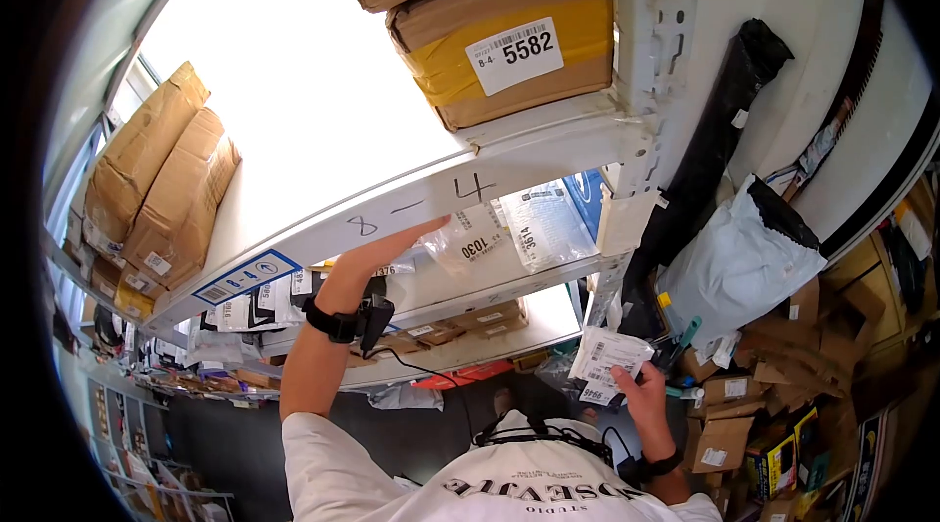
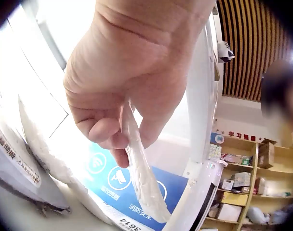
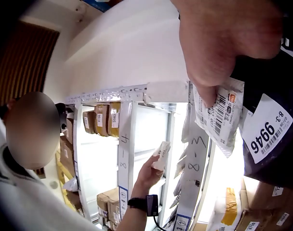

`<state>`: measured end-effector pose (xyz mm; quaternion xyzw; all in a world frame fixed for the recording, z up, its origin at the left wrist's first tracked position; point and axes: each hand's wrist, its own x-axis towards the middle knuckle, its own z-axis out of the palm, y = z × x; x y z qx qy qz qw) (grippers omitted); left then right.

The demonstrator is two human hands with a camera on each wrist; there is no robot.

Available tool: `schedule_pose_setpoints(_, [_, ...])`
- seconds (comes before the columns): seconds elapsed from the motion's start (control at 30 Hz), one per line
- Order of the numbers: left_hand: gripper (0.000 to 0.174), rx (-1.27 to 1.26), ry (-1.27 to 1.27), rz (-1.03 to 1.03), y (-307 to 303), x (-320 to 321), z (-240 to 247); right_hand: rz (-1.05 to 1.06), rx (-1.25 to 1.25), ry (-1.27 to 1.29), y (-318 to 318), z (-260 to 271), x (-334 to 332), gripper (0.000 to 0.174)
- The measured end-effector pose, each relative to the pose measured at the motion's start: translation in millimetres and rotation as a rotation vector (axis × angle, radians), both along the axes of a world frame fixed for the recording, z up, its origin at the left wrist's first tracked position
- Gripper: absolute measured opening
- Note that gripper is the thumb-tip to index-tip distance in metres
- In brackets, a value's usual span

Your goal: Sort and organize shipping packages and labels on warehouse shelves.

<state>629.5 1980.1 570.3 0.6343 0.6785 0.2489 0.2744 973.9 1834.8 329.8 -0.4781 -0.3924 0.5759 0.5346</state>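
Observation:
In the head view the left hand reaches under the 8-4 shelf beam and holds a clear-white packet labelled 1030, beside a white packet labelled 3614 on the lower shelf. The left wrist view shows the left hand pinching the thin packet between thumb and fingers. Lower right in the head view, the right hand grips labelled packets. Close up in the right wrist view, the thumb of the right hand lies on a white packet, with a black parcel labelled 9946 beside it.
Boxes labelled 5582 sit on the upper shelf, with brown cartons at its left end. A long black parcel and a large grey-white bag stand at the right, above piled cardboard.

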Motion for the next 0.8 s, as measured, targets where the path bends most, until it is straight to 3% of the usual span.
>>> schedule_pose_setpoints(0.2, [0.041,0.063,0.288,-0.106,42,-43,-25,0.039,0.002,-0.035,-1,1,0,0.021])
schedule_pose_setpoints(0.47, [0.04,0.415,0.517,-0.255,68,-6,-36,0.058,-0.008,-0.048,-5,11,-2,0.02])
schedule_pose_setpoints(0.8, [0.038,0.561,0.589,-0.376,73,15,-41,0.045,-0.006,-0.002,-11,10,-9,0.02])
